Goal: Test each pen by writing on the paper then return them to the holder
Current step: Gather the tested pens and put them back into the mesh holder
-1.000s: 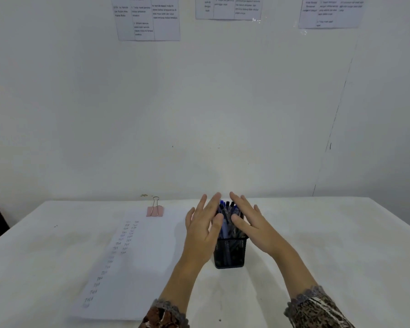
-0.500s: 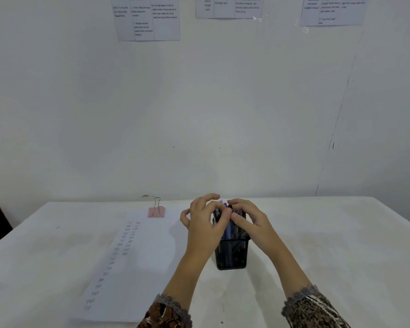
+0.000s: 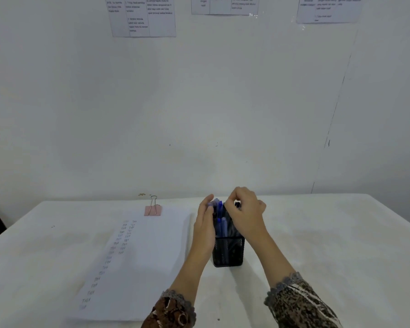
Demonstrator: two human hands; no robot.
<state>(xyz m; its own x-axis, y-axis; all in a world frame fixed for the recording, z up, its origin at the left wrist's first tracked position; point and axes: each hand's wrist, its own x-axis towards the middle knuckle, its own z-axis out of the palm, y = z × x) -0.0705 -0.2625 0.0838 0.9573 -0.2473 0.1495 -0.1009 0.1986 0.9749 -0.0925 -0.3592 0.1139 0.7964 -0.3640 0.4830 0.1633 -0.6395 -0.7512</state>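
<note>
Two hands at the pens (image 3: 221, 224): left hand (image 3: 205, 224) now straight-fingered alongside, right hand (image 3: 245, 209) higher, pinching their tops.

There's the holder (image 3: 227, 253), a black mesh cup, standing upright near the middle of the table. It's packed with pens (image 3: 220, 223), mostly blue barrels with a dark 1 at the right, all standing on end and poking well above the rim. The left hand (image 3: 205, 226) lies flat against the bunch; the right hand (image 3: 246, 211) curls over the tops. Just left of the holder, the paper (image 3: 152, 256) lies flat, a white sheet with 2 columns of small scribbles down its left part.
</note>
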